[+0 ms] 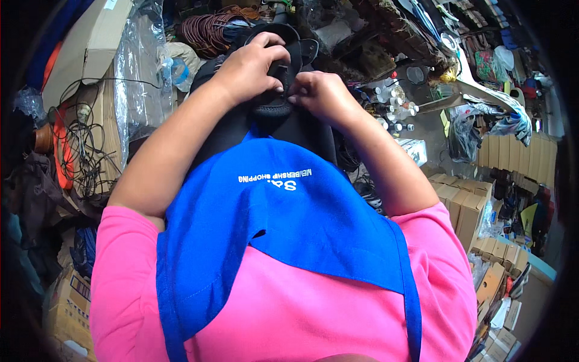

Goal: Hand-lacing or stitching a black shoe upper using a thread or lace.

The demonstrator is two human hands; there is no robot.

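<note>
A black item that looks like a shoe (274, 111) lies over my lap, just beyond the blue apron (259, 163). My left hand (252, 67) is closed on it, with the fingers hooked over its far part and the thumb pressed on its inner side. On its right edge, my right hand (325, 98) has thumb and fingertips pinched together. Whatever lies between those fingertips is too small and dark to make out. Much of the shoe is hidden under my left hand, and its parts blend into the dark trousers.
At the far left is a coil of brown cord (205, 31). Tangled black wires (84, 145) hang by plastic-wrapped cardboard (142, 90). Small white-capped bottles (395, 102) cluster beyond my right forearm. Cardboard boxes (464, 205) are stacked on the right.
</note>
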